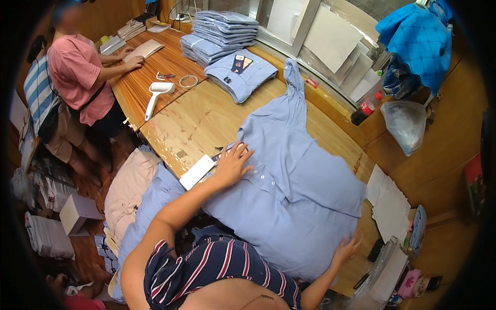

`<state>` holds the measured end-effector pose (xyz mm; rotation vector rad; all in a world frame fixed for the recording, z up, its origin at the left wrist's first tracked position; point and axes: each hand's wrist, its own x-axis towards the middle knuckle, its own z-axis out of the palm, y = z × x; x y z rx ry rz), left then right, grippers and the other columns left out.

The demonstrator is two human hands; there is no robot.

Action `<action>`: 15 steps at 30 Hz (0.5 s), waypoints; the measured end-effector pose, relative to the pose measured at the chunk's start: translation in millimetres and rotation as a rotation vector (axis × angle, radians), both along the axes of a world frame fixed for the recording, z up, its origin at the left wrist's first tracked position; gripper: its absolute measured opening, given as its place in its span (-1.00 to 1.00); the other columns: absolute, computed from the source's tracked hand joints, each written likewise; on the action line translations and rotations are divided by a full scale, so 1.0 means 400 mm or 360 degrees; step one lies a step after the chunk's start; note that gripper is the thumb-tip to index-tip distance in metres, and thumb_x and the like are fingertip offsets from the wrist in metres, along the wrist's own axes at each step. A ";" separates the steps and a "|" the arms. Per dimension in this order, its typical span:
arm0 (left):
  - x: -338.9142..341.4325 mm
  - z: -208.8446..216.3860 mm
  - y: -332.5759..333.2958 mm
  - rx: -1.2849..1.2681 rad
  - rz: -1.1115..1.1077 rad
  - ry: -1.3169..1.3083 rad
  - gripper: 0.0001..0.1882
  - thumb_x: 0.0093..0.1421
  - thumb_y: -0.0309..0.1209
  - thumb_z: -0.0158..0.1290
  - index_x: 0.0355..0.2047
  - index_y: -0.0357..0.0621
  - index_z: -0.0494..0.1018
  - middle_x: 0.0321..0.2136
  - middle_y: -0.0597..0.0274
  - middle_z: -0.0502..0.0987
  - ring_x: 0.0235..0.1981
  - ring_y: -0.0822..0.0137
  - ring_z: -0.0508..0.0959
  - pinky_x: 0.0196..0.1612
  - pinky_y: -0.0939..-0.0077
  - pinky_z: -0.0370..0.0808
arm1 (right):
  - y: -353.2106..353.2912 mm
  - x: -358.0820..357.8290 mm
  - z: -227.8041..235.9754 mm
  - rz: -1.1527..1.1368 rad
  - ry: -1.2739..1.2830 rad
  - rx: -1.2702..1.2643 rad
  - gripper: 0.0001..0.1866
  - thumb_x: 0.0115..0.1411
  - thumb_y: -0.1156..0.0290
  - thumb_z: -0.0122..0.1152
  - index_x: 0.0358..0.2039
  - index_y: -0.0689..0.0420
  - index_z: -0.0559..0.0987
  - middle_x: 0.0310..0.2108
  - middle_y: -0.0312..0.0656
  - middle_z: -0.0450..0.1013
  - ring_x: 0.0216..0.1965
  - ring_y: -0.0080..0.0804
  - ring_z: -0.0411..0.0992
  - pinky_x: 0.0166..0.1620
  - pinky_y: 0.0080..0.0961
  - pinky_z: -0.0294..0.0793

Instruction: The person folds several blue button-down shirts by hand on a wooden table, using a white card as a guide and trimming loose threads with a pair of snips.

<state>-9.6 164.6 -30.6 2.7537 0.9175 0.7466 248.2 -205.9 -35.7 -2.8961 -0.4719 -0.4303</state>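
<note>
A light blue button-up shirt [305, 181] lies spread on the wooden table in front of me, one sleeve [294, 88] stretched toward the far edge. My left hand [233, 166] rests on it beside the row of small white buttons, fingers apart. Partly under that hand are dark hang tags [219, 155]. Close by, a white rectangular card [197, 172] lies at the table's near edge. At the shirt's lower right edge is my right hand [347, 250], its fingers parted and touching the cloth.
Farther back are a folded blue shirt with tags [241, 75] and a stack of folded shirts [219, 33]. A white lint roller [157, 98] and a tape roll [188, 81] lie left. A person in pink [77, 77] handles a flat packet. Papers [387, 201] lie right.
</note>
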 end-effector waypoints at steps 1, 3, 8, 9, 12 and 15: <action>-0.021 -0.041 -0.005 0.0019 0.0021 0.0048 -0.53 0.00 -0.18 -0.02 -0.05 0.04 0.26 0.00 0.15 0.20 0.08 0.14 0.12 0.04 0.00 0.03 | -0.017 -0.029 -0.036 -0.0191 0.0263 -0.0285 -0.52 0.11 0.20 -0.07 0.06 -0.05 0.20 0.11 -0.10 0.00 0.12 -0.14 0.00 0.00 -0.13 0.10; -0.050 -0.099 -0.021 0.0034 0.0075 0.0132 -0.52 0.02 -0.13 -0.05 -0.04 0.04 0.26 0.03 0.15 0.17 0.10 0.14 0.10 0.05 -0.04 0.00 | -0.126 0.004 -0.111 -0.0499 0.0114 -0.0314 -0.55 0.11 0.22 -0.07 0.04 -0.01 0.23 0.08 -0.10 0.09 0.08 -0.16 0.09 0.01 -0.31 0.16; -0.061 -0.101 -0.017 -0.0052 0.0083 0.0056 -0.60 0.02 -0.14 -0.05 -0.13 0.01 0.34 -0.01 0.17 0.21 0.07 0.16 0.13 0.04 -0.05 0.01 | -0.233 0.076 0.023 -0.1079 -0.0155 -0.0222 -0.60 0.11 0.32 -0.05 -0.02 0.10 0.30 -0.03 -0.05 0.23 -0.06 -0.13 0.26 -0.06 -0.36 0.26; -0.060 -0.102 -0.016 -0.0093 0.0072 0.0022 -0.62 0.02 -0.15 -0.04 -0.16 0.00 0.36 -0.04 0.18 0.24 0.06 0.16 0.15 0.02 -0.04 0.03 | -0.251 0.077 0.028 -0.1111 -0.0146 -0.0197 -0.60 0.11 0.32 -0.05 -0.02 0.10 0.30 -0.03 -0.05 0.24 -0.06 -0.13 0.26 -0.06 -0.36 0.26; -0.044 -0.059 0.023 -0.0155 0.0167 -0.0364 -0.78 -0.04 -0.31 0.03 -0.38 -0.11 0.43 -0.30 0.18 0.36 -0.18 0.15 0.32 -0.17 0.14 0.23 | -0.277 0.068 -0.033 -0.1080 0.0071 -0.0159 -0.60 0.10 0.34 -0.05 -0.02 0.12 0.29 -0.03 -0.04 0.24 -0.06 -0.13 0.26 -0.06 -0.36 0.26; -0.027 -0.013 0.149 -0.0198 0.0364 -0.0665 -0.84 -0.08 -0.41 0.06 -0.45 -0.19 0.43 -0.44 0.13 0.36 -0.35 0.13 0.36 -0.30 0.30 0.30 | -0.291 0.055 -0.076 -0.0978 0.0333 -0.0179 -0.61 0.10 0.36 -0.05 -0.03 0.15 0.29 -0.04 -0.04 0.25 -0.07 -0.14 0.27 -0.06 -0.36 0.26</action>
